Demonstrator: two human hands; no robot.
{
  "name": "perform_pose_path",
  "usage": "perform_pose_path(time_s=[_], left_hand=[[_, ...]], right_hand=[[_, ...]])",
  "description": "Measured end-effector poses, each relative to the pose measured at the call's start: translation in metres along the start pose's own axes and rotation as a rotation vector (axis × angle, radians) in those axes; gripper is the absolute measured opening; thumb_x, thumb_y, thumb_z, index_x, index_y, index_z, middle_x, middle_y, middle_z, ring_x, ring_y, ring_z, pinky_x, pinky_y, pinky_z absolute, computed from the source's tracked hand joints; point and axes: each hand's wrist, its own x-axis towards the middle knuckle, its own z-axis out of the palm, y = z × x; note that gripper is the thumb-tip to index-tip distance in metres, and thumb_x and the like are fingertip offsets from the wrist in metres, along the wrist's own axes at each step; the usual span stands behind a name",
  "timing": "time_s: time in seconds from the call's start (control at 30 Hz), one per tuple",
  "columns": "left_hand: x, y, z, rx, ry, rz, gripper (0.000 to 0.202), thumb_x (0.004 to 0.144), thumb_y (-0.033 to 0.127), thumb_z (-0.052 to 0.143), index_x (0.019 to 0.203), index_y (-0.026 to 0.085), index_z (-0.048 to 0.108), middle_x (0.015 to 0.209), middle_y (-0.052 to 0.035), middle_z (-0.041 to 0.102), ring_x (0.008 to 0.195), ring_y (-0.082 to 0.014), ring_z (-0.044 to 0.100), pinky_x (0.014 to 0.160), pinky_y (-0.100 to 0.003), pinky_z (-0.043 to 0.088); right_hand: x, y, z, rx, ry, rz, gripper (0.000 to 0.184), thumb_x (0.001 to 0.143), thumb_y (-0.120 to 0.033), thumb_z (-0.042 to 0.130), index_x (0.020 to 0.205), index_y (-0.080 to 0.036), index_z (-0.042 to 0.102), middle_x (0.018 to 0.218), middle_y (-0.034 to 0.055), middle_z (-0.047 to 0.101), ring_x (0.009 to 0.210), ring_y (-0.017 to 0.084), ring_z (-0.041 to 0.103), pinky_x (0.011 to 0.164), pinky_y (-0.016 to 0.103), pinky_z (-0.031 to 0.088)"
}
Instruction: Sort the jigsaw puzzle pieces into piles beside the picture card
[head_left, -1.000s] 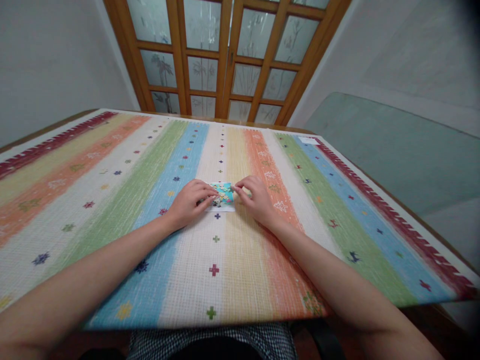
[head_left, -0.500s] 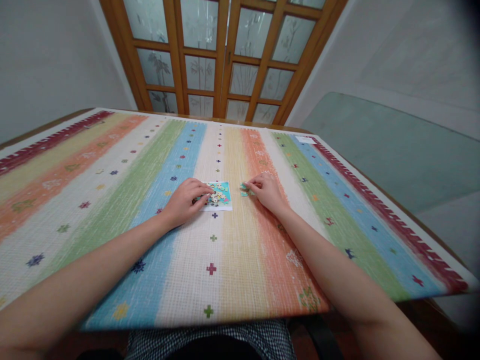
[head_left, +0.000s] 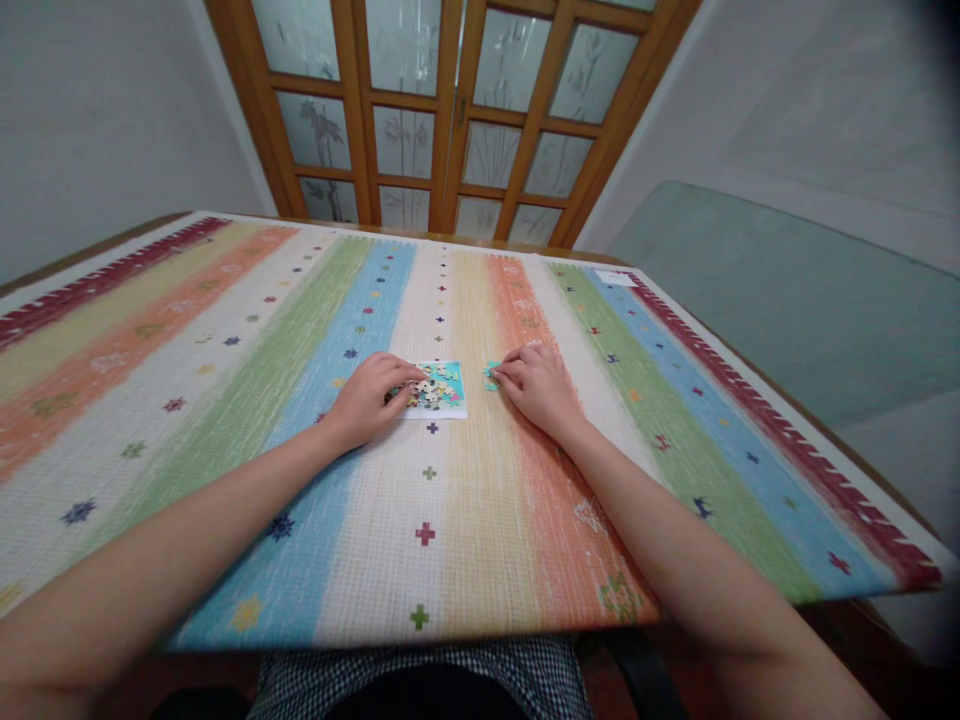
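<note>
A small heap of jigsaw puzzle pieces (head_left: pixel 436 391) lies on a printed picture sheet (head_left: pixel 454 410) with turquoise colours and a white lower margin. My left hand (head_left: pixel 369 398) rests over the sheet's left side, fingers bent and closed at the pieces; what lies between thumb and fingers is too small to make out. To the right of the sheet, a few joined turquoise puzzle pieces (head_left: pixel 490 376) lie flat on the cloth. The fingertips of my right hand (head_left: pixel 538 388) pinch at their right edge, partly covering them.
A striped, patterned tablecloth (head_left: pixel 390 560) covers the table. A small white paper (head_left: pixel 614 278) lies near the far right corner. Beyond the table stand wood-framed glass doors (head_left: pixel 450 130), and a pale green panel (head_left: pixel 787 290) is on the right.
The fingertips of my right hand have shifted slightly, drawing back from the top of the turquoise pieces to their right edge. My left hand stays at the heap, its fingers slightly moved.
</note>
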Motion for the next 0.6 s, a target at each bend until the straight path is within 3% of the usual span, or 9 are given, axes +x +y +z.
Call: perform_pose_path(time_s=[0.23, 0.4, 0.53, 0.6], left_hand=[[-0.002, -0.01, -0.002, 0.058, -0.02, -0.016, 0.029, 0.098, 0.023, 0.051, 0.119, 0.019, 0.071, 0.118, -0.0116, 0.074, 0.113, -0.028, 0.064, 0.103, -0.05, 0.049], [0.0, -0.015, -0.013, 0.075, -0.065, 0.005, 0.023, 0.097, 0.025, 0.053, 0.107, 0.021, 0.073, 0.118, -0.0111, 0.073, 0.113, -0.0284, 0.065, 0.103, -0.05, 0.048], [0.001, -0.016, -0.028, 0.048, -0.25, 0.115, 0.02, 0.094, 0.031, 0.06, 0.109, 0.022, 0.071, 0.127, -0.0118, 0.07, 0.12, -0.0292, 0.063, 0.105, -0.049, 0.047], [0.001, -0.017, -0.031, 0.055, -0.289, 0.134, 0.024, 0.093, 0.036, 0.065, 0.113, 0.022, 0.069, 0.133, -0.0127, 0.067, 0.124, -0.03, 0.061, 0.107, -0.049, 0.046]], right_hand=[[-0.001, -0.008, 0.0, 0.002, -0.001, -0.033, 0.027, 0.102, -0.034, 0.057, 0.102, -0.026, 0.082, 0.107, 0.0095, 0.076, 0.107, 0.03, 0.056, 0.093, 0.05, 0.036], [-0.001, -0.011, -0.004, 0.035, 0.033, -0.041, 0.028, 0.103, -0.031, 0.054, 0.107, -0.023, 0.081, 0.107, 0.0113, 0.076, 0.106, 0.03, 0.057, 0.093, 0.049, 0.038], [-0.003, -0.025, -0.009, 0.124, -0.036, -0.225, 0.029, 0.104, -0.032, 0.053, 0.113, -0.024, 0.079, 0.11, 0.0102, 0.075, 0.108, 0.028, 0.058, 0.097, 0.047, 0.041], [-0.005, -0.037, -0.013, 0.152, -0.105, -0.341, 0.03, 0.104, -0.033, 0.053, 0.12, -0.024, 0.077, 0.115, 0.0093, 0.075, 0.112, 0.027, 0.058, 0.099, 0.046, 0.041]])
